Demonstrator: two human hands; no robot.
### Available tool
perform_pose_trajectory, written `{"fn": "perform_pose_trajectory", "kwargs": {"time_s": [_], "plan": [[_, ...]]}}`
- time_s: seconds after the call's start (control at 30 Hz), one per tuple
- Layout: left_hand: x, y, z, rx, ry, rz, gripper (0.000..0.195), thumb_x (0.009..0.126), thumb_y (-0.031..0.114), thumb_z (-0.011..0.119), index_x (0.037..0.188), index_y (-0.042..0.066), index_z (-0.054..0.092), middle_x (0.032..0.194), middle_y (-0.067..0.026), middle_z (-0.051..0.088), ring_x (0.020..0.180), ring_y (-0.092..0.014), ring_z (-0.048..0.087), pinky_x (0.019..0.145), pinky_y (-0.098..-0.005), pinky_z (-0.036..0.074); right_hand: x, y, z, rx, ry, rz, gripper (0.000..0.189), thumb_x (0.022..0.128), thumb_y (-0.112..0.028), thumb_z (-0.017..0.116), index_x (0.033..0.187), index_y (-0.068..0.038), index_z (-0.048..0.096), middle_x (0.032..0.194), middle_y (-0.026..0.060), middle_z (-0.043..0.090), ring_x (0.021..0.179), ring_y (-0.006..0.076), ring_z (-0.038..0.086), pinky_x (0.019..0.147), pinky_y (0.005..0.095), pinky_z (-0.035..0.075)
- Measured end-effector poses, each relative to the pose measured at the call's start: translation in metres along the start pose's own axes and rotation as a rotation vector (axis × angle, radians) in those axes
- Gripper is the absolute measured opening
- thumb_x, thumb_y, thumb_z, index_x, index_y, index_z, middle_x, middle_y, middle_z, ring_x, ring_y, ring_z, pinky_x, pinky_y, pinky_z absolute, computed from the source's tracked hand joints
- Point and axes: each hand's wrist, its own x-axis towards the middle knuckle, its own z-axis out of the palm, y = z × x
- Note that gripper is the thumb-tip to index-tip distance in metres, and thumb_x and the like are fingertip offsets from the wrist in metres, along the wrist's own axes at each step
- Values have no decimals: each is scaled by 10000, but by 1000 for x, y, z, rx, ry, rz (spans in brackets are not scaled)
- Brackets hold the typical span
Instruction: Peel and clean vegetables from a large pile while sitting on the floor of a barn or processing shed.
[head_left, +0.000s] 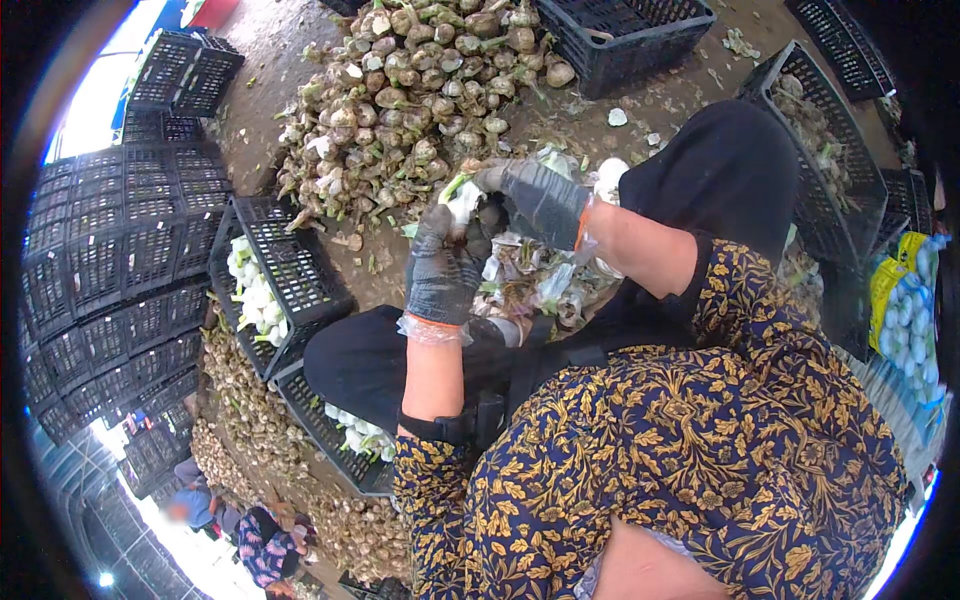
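Observation:
Both hands wear dark grey gloves over clear plastic ones and meet in front of my knees. Between them is a white garlic bulb with a short green stem. My left hand grips the bulb from below, thumb up against it. My right hand holds it from the other side, fingers at the stem; its fingertips are partly hidden. Beneath the hands, peeled skins litter the ground between my legs. Just beyond lies a large heap of unpeeled garlic bulbs.
A black plastic crate with white garlic stands at the left, another below it. Further black crates stand at top and right. Stacked crates line the far left. Other people sit at lower left beside more garlic.

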Motion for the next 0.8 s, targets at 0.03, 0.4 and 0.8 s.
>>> {"fn": "perform_pose_trajectory", "kwargs": {"time_s": [0.03, 0.4, 0.8], "plan": [[2, 1, 0, 467, -21, 107, 332, 819, 229, 565, 1070, 23, 494, 956, -94, 576, 823, -178, 582, 627, -242, 488, 2, -1, 0, -417, 9, -150, 179, 835, -189, 456, 810, -49, 564, 715, 59, 578, 624, 132, 530, 574, 273, 432], [3, 3, 9, 50, 74, 13, 326, 816, 293, 539, 1005, 28, 525, 923, -82, 603, 767, -197, 599, 570, -289, 514, -13, -8, 9, 56, -7, 31, 160, 838, -188, 484, 802, -47, 550, 703, 48, 563, 608, 152, 552, 572, 287, 477], [6, 20, -1, 131, 295, 136, 277, 846, 363, 474, 908, 100, 533, 733, -28, 555, 603, -154, 546, 440, -253, 438, 6, -17, 2, -396, 0, -494, 201, 820, -212, 526, 904, -31, 545, 819, 48, 598, 683, 173, 589, 624, 284, 456]]}}
